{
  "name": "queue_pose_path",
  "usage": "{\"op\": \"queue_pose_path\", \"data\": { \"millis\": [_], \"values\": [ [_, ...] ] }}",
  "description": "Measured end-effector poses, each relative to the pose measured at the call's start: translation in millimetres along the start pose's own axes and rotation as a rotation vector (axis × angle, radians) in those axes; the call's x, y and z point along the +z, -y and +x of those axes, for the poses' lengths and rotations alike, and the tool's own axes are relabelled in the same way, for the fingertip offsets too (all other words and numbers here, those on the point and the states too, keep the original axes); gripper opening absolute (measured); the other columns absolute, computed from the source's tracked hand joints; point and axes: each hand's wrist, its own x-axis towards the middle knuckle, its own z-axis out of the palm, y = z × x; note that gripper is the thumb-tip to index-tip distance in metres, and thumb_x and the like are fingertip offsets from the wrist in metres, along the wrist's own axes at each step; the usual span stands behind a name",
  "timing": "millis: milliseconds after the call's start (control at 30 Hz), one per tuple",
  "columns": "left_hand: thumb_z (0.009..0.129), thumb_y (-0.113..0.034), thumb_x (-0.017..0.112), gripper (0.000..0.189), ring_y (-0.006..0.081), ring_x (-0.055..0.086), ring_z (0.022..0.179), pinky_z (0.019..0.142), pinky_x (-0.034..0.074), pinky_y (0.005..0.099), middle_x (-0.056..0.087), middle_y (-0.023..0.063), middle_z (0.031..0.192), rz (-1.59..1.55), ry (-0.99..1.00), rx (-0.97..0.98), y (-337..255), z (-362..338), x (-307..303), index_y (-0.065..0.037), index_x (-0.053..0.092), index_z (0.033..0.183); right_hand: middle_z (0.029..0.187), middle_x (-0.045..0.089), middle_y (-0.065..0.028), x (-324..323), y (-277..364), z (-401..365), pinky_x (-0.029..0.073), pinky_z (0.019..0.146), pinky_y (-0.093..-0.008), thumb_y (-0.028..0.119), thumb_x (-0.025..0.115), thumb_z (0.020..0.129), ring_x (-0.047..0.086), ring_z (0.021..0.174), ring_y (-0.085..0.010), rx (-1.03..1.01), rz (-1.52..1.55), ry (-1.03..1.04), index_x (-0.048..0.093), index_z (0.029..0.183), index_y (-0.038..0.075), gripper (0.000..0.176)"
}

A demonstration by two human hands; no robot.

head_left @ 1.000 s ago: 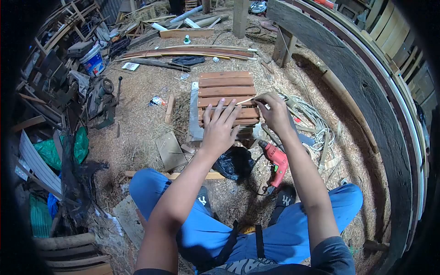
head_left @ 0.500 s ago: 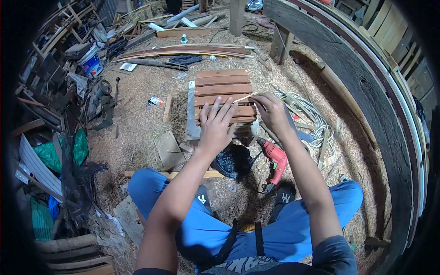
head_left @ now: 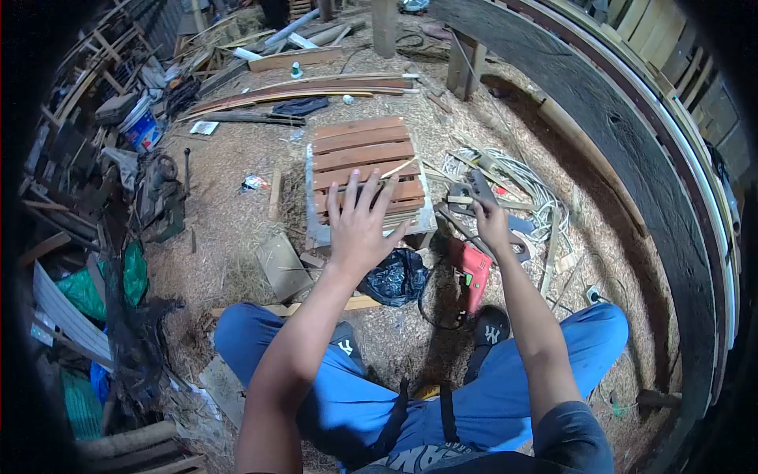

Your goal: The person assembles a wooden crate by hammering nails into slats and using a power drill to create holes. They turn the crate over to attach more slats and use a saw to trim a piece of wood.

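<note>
My left hand (head_left: 359, 229) is spread wide, fingers fanned over the near slats of the wooden panel (head_left: 355, 146). The panel lies flat on the sawdust floor (head_left: 253, 158) in front of my knees. The palm sits at the panel's near edge. It looks to be holding the panel steady, though I cannot tell how hard it presses.

A thin pale strip (head_left: 400, 167) lies loose across the slats just beyond my fingertips, with no hand on it.

My right hand (head_left: 492, 223) is off the panel, out to its right, with its back to me. It is low over the clutter of tools there, just beyond the red drill (head_left: 474, 272) and near a grey tool (head_left: 479, 188) beside the coil of white cord (head_left: 525, 186). The fingers curl downward, but I cannot tell whether they close on anything.

I judge this to be the step of fetching a tool while the panel is held in place. The next move calls for a firm grip on the right tool without snagging the cord. My left hand must also keep the panel from shifting and the strip from rolling off the slats.
</note>
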Motion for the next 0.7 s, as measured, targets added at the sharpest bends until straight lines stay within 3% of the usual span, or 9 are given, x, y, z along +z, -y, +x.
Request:
{"op": "queue_pose_path", "data": {
  "millis": [100,133,233,267,400,500,533,700],
  "values": [
    [0.083,-0.053,0.08,0.081,0.0397,0.04,0.147,0.122,0.02,0.0652,0.052,0.0126,0.151,0.076,0.03,-0.01,-8,4,2,-0.027,0.052,0.154,0.098,0.079,-0.0208,8,-36,-16,0.058,0.08,-0.0405,0.022,0.068,0.1,0.078,0.087,-0.027,0.064,-0.086,0.024,0.077,0.118,0.001,0.029],
    [0.084,-0.056,0.078,0.079,0.0418,0.041,0.145,0.12,0.021,0.0667,0.053,0.0139,0.149,0.093,0.02,-0.006,-9,6,4,-0.029,0.053,0.154,0.104,0.077,-0.0245,9,-45,-20,0.058,0.085,-0.0449,0.021,0.068,0.099,0.077,0.093,-0.0359,0.115,-0.154,0.084,0.077,0.119,0.002,0.029],
    [0.083,-0.055,0.08,0.078,0.0431,0.044,0.141,0.118,0.025,0.0667,0.053,0.0156,0.147,0.109,0.007,0.01,-15,13,1,-0.028,0.056,0.152,0.108,0.075,-0.0268,13,-55,-29,0.057,0.09,-0.0472,0.019,0.069,0.097,0.074,0.098,-0.0412,0.129,-0.269,0.165,0.076,0.12,0.004,0.029],
    [0.082,-0.048,0.083,0.076,0.0438,0.047,0.137,0.117,0.03,0.0631,0.054,0.0176,0.141,0.057,-0.013,0.033,-15,17,-1,-0.026,0.059,0.15,0.108,0.074,-0.0278,12,-55,-28,0.055,0.092,-0.0497,0.017,0.069,0.095,0.072,0.1,-0.0438,0.185,-0.328,0.233,0.076,0.12,0.004,0.029],
    [0.079,-0.036,0.087,0.076,0.0417,0.047,0.136,0.116,0.037,0.0543,0.054,0.0181,0.135,-0.007,-0.022,0.071,-9,24,9,-0.022,0.06,0.149,0.103,0.074,-0.0279,25,-76,-23,0.055,0.093,-0.0534,0.011,0.068,0.092,0.071,0.102,-0.0454,0.172,-0.414,0.284,0.076,0.115,0.004,0.026],
    [0.079,-0.036,0.087,0.073,0.0397,0.046,0.137,0.115,0.038,0.0552,0.053,0.0156,0.137,0.062,-0.025,0.062,-11,24,15,-0.021,0.061,0.146,0.106,0.073,-0.0276,33,-96,-14,0.056,0.093,-0.0543,0.006,0.065,0.089,0.07,0.104,-0.0457,0.241,-0.383,0.344,0.076,0.116,0.005,0.029],
    [0.076,-0.034,0.089,0.075,0.0379,0.045,0.139,0.115,0.037,0.0555,0.051,0.0133,0.138,0.01,-0.118,0.121,-1,20,28,-0.02,0.061,0.144,0.108,0.073,-0.0279,37,-101,-13,0.056,0.093,-0.0545,0.002,0.062,0.087,0.071,0.103,-0.0468,0.244,-0.376,0.35,0.076,0.113,0.003,0.03],
    [0.07,-0.027,0.09,0.081,0.0383,0.048,0.136,0.114,0.038,0.0552,0.053,0.0144,0.138,0.091,-0.026,0.06,-9,24,25,-0.02,0.06,0.145,0.109,0.073,-0.0287,67,-131,-12,0.058,0.093,-0.0538,0.003,0.063,0.087,0.071,0.103,-0.0469,0.281,-0.552,0.372,0.076,0.104,0.0,0.021]
  ]
}}
